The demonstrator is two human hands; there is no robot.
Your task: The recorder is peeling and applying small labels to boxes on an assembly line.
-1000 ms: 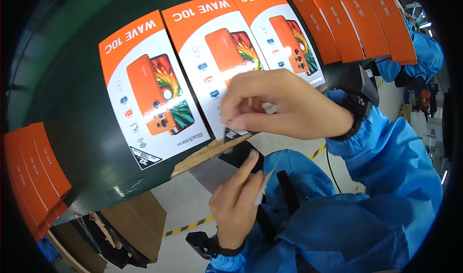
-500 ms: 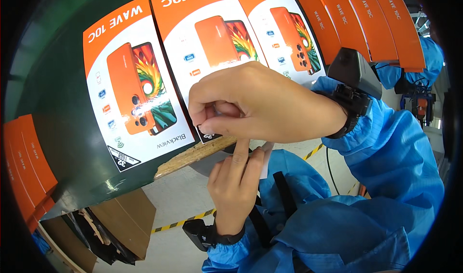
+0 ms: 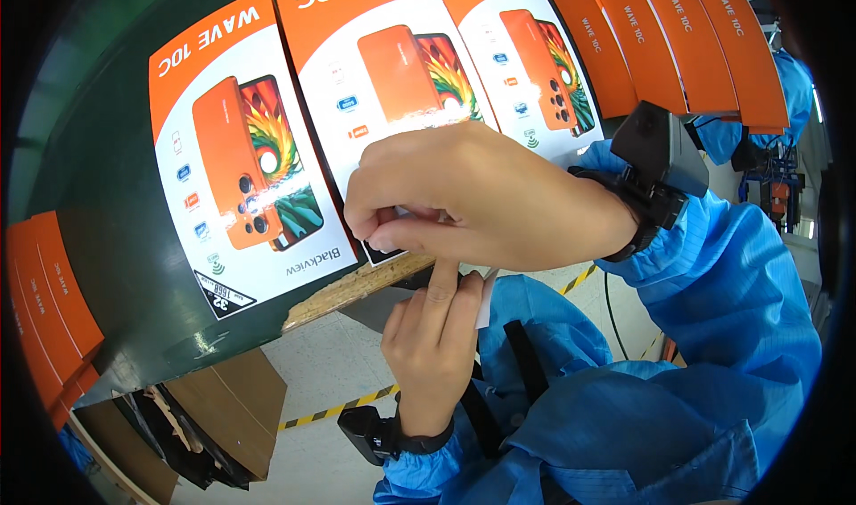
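Your right hand (image 3: 464,193) is over the near end of the middle box (image 3: 343,68), thumb and forefinger curled together at that box's near-left corner. A dark sliver of label (image 3: 383,257) shows right under the thumb tip; whether you pinch it or only press it, I cannot tell. Your right hand is the nearer one to it.

Your left hand (image 3: 431,327) is off the near end of the middle box, clamped on a white sheet (image 3: 485,304), forefinger pointing up toward the right hand — whether they touch is hidden.

The middle box's long axis runs away from you, its far end leaning a little left. Just left of it lies the left box (image 3: 241,148), a triangular label (image 3: 221,295) on its near-left corner; to its right, the right box (image 3: 535,68) — then a row of orange boxes (image 3: 660,41).
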